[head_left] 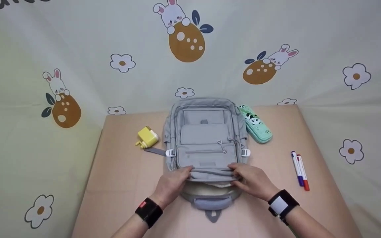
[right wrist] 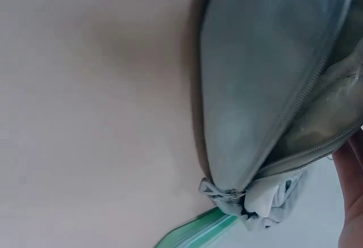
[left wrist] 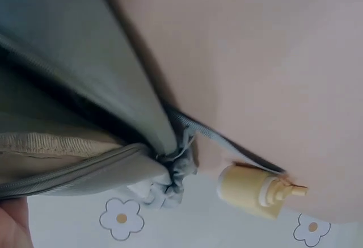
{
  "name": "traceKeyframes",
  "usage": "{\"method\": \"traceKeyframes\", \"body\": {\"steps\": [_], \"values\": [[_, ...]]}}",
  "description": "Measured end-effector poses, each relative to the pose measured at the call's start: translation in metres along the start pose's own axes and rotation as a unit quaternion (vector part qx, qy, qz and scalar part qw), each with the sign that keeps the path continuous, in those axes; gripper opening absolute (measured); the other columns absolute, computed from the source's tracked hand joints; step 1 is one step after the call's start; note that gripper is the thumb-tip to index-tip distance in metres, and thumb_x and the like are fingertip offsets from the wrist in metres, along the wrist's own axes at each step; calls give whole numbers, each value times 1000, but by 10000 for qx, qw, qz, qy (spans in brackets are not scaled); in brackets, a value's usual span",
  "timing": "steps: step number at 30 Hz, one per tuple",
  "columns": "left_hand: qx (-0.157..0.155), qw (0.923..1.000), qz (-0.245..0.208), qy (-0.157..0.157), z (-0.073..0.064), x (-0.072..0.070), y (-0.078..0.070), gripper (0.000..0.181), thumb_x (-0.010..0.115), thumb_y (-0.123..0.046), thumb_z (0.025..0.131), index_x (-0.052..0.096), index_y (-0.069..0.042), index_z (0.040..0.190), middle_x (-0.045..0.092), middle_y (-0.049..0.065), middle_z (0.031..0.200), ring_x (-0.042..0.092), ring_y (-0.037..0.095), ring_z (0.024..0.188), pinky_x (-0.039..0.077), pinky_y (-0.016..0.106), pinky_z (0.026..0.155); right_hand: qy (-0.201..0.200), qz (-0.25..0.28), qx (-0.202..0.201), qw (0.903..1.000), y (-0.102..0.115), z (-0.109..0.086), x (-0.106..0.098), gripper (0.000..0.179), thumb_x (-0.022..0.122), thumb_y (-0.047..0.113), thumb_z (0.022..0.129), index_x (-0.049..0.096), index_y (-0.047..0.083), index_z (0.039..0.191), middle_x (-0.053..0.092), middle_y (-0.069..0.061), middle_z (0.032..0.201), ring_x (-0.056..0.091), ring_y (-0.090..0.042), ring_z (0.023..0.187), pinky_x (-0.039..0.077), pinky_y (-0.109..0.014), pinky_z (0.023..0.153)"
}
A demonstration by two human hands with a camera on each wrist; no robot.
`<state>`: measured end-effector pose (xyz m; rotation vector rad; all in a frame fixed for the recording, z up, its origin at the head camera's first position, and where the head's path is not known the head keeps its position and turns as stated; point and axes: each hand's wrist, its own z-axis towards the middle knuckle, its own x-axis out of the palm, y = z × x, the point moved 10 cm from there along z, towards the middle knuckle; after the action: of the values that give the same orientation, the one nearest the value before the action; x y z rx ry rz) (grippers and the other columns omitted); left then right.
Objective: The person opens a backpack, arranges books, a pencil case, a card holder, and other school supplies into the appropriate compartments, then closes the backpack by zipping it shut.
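Observation:
A grey backpack [head_left: 203,134] lies on its back, its top handle [head_left: 212,202] toward me. Its main zip is undone at the near end, and the pale lining [head_left: 207,189] shows in the gap. My left hand [head_left: 170,186] pinches the left part of the raised front panel's edge. At the right part of that same edge, my right hand [head_left: 253,180] grips the fabric between thumb and fingers. Both wrist views look along the parted zip [right wrist: 300,100] into the compartment; its depth is mostly hidden.
Left of the bag stands a yellow and white box-shaped thing [head_left: 147,137] with a small crank-like arm, near a loose strap [head_left: 154,151]. A green panda pencil case [head_left: 259,129] leans against the bag's right side. Blue [head_left: 296,168] and red [head_left: 303,172] markers lie farther right.

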<state>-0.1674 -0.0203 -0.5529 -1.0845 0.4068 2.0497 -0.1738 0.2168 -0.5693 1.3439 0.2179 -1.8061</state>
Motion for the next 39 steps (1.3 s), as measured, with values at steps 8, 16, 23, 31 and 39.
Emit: {"method": "traceKeyframes", "body": {"steps": [8,16,23,31,39], "values": [[501,9980,385,-89,-24,19,-9,32,32,-17,111,63,-10,112,74,1,117,71,11,103,57,25,81,116,-526,-192,9984,5,-11,17,33,84,12,77,58,15,98,68,-5,128,64,-22,119,55,-37,92],[479,9956,-403,701,-35,37,-4,13,66,-7,90,63,-16,99,71,0,125,66,13,117,54,30,93,341,-371,72,9987,-2,-13,28,33,81,7,73,60,17,96,68,-4,123,64,-21,115,57,-35,87],[281,9800,-1140,1608,-44,49,2,13,67,-21,93,70,-19,105,64,2,138,57,17,132,48,37,104,697,-94,366,9969,-9,-15,34,23,80,23,84,63,19,99,67,-2,125,63,-18,118,55,-36,91],[494,9765,-915,1886,-43,53,0,13,73,-31,93,70,-20,101,62,3,141,55,21,134,46,38,107,454,11,345,9984,-13,-16,26,12,77,28,90,67,20,87,70,-2,123,63,-21,120,53,-40,96],[436,9737,-1029,1985,-32,55,-3,17,70,-32,95,68,-17,103,62,4,139,58,20,129,47,38,105,-1110,353,2426,9631,-97,-30,-21,11,73,11,93,77,8,103,74,-10,107,68,-30,102,53,-48,90]]}}
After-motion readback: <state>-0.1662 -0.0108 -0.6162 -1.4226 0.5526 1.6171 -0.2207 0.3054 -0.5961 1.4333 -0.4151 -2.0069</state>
